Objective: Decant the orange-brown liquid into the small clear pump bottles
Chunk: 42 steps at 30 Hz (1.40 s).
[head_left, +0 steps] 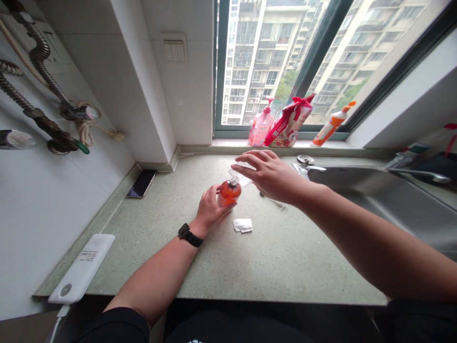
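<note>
An orange-red bottle (230, 192) stands on the counter, its narrow neck uncapped. My left hand (211, 206), with a watch at the wrist, is wrapped round the bottle's left side. Over the bottle's mouth my right hand (262, 172) grips a clear plastic container (243, 177), tilted with one end at the neck. Fingers cover much of that container, so its full shape is hidden. Partly under the right forearm lies a thin piece with a dark end (273, 201), perhaps a pump top. A folded white tissue (243, 225) rests in front of the bottle.
A phone (142, 183) and a white power bank (83, 267) with a cable lie at left. The steel sink (378, 195) is at right. On the windowsill are a pink pump bottle (262, 126), a red-white bag (291, 124) and an orange-white bottle (330, 127).
</note>
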Available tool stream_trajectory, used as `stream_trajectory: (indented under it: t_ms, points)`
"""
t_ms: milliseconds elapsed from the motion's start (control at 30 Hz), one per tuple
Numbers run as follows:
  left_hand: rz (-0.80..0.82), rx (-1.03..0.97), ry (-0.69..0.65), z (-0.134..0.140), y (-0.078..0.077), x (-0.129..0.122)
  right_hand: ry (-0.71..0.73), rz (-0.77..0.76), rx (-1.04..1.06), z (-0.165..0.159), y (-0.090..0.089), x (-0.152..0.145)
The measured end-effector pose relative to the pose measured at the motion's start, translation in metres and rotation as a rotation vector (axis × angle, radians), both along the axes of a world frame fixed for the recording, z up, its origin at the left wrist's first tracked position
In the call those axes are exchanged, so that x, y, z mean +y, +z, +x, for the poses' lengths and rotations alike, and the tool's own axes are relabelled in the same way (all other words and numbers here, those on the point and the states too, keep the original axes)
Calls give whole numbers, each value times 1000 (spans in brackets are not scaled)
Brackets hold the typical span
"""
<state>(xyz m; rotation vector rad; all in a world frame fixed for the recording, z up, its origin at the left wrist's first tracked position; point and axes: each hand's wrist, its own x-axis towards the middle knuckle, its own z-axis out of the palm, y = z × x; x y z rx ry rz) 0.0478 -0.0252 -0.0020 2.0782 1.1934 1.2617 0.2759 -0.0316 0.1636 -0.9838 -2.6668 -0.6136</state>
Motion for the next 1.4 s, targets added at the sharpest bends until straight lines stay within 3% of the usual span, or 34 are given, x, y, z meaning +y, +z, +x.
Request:
stream_trajectory:
  t_ms: [1100, 1400]
  points:
    - [-17, -43, 3, 2, -2, 1, 22, -11, -32, -8, 6, 5]
    - [-22, -21, -6, 0, -5, 3, 18, -23, -4, -1, -1, 8]
